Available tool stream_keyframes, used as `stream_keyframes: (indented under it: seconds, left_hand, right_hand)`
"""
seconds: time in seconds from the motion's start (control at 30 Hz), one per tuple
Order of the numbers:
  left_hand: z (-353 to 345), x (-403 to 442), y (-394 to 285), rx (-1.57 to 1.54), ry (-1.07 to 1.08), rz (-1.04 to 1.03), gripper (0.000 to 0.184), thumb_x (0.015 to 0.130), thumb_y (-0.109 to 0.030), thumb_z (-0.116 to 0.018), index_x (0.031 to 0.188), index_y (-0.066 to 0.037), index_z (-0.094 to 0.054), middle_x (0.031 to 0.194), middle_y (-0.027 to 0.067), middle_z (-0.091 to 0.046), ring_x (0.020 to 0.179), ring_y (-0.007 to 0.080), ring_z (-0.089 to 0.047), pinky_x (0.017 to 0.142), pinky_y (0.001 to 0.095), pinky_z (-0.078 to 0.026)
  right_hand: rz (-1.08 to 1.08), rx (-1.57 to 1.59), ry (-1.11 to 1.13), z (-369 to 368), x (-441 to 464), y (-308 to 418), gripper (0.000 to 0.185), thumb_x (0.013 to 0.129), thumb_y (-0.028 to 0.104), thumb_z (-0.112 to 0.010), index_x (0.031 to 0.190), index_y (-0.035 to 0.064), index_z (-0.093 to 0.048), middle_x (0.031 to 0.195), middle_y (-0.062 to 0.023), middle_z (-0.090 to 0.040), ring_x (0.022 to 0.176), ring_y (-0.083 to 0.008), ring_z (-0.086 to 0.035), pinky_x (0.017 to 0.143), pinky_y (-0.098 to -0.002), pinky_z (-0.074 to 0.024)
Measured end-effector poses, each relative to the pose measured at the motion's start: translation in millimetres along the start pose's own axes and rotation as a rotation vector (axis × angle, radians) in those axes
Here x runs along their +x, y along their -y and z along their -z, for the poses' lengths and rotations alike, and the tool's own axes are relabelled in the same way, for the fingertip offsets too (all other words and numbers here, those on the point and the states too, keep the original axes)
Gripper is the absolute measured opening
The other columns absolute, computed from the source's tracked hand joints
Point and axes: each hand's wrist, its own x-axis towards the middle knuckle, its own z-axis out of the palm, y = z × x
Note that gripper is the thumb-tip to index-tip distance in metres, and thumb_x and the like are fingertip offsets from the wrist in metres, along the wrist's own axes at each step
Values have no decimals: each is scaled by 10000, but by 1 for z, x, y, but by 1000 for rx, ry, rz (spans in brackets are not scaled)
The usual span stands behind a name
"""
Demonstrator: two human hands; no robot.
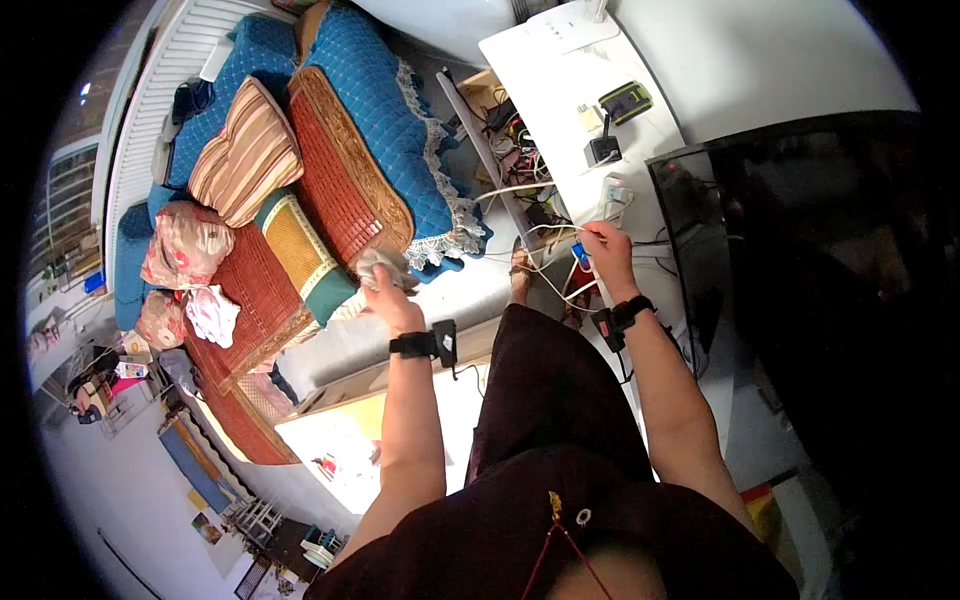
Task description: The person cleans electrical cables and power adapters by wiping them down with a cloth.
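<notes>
My left hand (389, 302) is raised before the sofa, its fingers closed on a crumpled greyish-white cloth (378, 265). On the other side, my right hand (612, 256) pinches a white cable (545, 228) beside the white stand. A small blue piece (581, 254) shows just by those fingers; whether it belongs to the cable I cannot tell. The cable loops down and runs left toward an open drawer (512, 205) full of tangled cords. Black bands with small devices are strapped to both wrists.
A large dark television (820, 250) stands at the right. The white stand top (560, 100) bears a router (570, 28), a black adapter (603, 150) and a green-black box (626, 102). At the left is a blue sofa (365, 130) with cushions; a bright table (340, 440) lies below.
</notes>
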Motion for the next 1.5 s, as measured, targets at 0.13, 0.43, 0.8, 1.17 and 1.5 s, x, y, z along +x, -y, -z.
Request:
stream_keyframes:
  seconds: [0.13,0.43,0.8,1.17,1.5]
  left_hand:
    - [-13,-40,48,68,551,281,419,858,-348,-561,1134,-47,-467,1049,101,-538,871,189,-550,737,323,-461]
    - [-95,-150,85,223,619,379,275,845,-175,-568,1045,3,-505,949,71,-575,809,155,-556,685,276,-460]
    - [-163,-100,65,178,896,311,356,761,-223,-618,1002,28,-542,841,98,-611,746,168,-553,679,283,-447]
    - [-243,-105,112,313,1148,236,399,790,-280,-569,1012,49,-525,911,149,-609,823,208,-566,729,321,-444]
    - [-271,-129,109,824,1337,-15,492,690,-300,-614,1028,44,-514,949,223,-598,890,321,-585,763,356,-457]
  right_hand:
    - [-39,-34,78,0,-5,15,128,780,120,-599,844,13,-623,819,-81,-602,735,-183,-585,630,-283,-460]
    - [230,-343,86,16,-39,21,97,706,141,-667,716,49,-638,866,-75,-574,873,-276,-513,774,-360,-424]
    - [-351,-138,-42,22,-23,-30,207,801,126,-560,951,6,-636,943,-114,-632,819,-209,-629,687,-338,-487]
    - [-621,574,-311,42,39,-44,197,881,90,-468,1027,-3,-563,877,-40,-589,694,-117,-538,601,-226,-421]
    - [-750,638,-203,63,70,-91,74,805,112,-532,740,90,-560,645,-11,-500,535,-111,-417,467,-236,-325]
